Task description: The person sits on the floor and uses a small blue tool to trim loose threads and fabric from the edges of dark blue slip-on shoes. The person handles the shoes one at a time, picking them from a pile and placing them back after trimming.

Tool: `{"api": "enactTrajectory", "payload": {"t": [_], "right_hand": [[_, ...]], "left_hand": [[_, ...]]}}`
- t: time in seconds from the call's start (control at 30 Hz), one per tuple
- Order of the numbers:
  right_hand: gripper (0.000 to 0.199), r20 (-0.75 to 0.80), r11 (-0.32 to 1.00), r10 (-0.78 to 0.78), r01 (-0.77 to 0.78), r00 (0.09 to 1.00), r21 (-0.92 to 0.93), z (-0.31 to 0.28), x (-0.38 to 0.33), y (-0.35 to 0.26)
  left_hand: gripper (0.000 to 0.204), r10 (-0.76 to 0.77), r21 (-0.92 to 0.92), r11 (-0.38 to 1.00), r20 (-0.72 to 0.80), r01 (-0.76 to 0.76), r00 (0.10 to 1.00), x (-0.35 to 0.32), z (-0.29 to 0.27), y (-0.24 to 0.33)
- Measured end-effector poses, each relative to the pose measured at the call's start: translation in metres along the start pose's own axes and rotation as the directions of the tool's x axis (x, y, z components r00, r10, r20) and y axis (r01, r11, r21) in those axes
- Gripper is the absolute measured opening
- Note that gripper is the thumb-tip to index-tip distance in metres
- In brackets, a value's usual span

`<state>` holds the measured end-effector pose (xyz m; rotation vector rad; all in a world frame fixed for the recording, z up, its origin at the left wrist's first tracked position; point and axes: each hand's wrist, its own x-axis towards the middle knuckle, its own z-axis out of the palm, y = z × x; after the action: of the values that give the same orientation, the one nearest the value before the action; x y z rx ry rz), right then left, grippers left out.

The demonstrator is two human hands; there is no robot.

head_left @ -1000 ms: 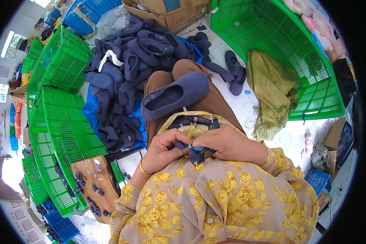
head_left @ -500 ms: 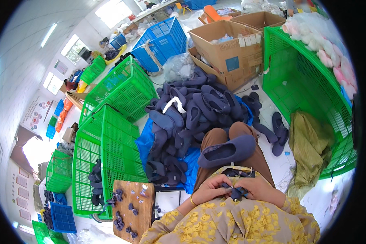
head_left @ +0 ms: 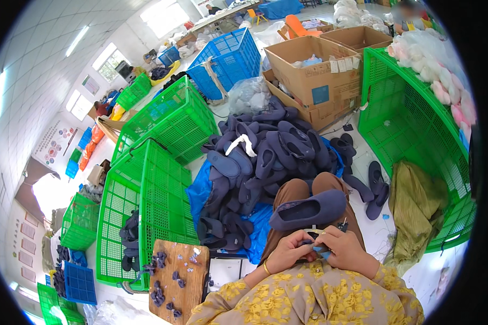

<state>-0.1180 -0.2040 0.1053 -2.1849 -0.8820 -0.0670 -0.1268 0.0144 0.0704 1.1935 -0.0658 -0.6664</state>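
My left hand and my right hand meet over my lap, fingers closed. Between them they pinch a small dark fabric piece, mostly covered by the fingers. A bit of lighter blue shows at the right fingertips; I cannot tell what it is. Just beyond the right hand is a small dark object with a thin tip, and whether that hand holds it is unclear. A single dark navy slip-on shoe lies across my knees, its opening up. Several small dark bows rest on the wooden board to my left.
A heap of navy shoes lies on a blue sheet ahead. Green crates stand left, another green crate right with an olive cloth. Behind are cardboard boxes and a blue crate. Loose shoes lie right.
The view has shifted slightly. Both hands have moved a little toward the shoe on my knees and turned, and the dark piece between them shows less than before.
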Motion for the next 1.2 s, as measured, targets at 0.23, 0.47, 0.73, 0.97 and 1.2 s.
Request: {"api": "enactTrajectory", "payload": {"t": [0.23, 0.47, 0.73, 0.97, 1.2], "right_hand": [[0.033, 0.028, 1.000, 0.018, -0.019, 0.999, 0.016, 0.007, -0.001, 0.005], [0.032, -0.054, 0.998, 0.022, -0.019, 0.998, 0.053, 0.008, -0.005, 0.011], [0.033, -0.106, 0.981, -0.166, 0.153, 0.980, -0.121, 0.021, -0.006, 0.009], [0.032, -0.117, 0.993, -0.049, 0.036, 0.992, -0.112, 0.015, -0.009, 0.010], [0.032, -0.328, 0.987, -0.149, 0.120, 0.933, -0.109, 0.006, -0.009, 0.004]], "left_hand": [[0.014, -0.002, 0.032, 0.999, 0.009, 0.001, 1.000, 0.002, -0.001, -0.006], [0.013, -0.056, -0.048, 0.997, 0.043, 0.058, 0.998, 0.005, 0.000, -0.005], [0.016, 0.013, 0.091, 0.996, 0.038, -0.017, 0.999, 0.009, -0.008, -0.022], [0.015, -0.067, -0.060, 0.996, -0.001, 0.067, 0.998, 0.007, -0.001, -0.016], [0.010, -0.139, 0.138, 0.979, -0.107, 0.153, 0.984, 0.013, -0.002, -0.027]]}}
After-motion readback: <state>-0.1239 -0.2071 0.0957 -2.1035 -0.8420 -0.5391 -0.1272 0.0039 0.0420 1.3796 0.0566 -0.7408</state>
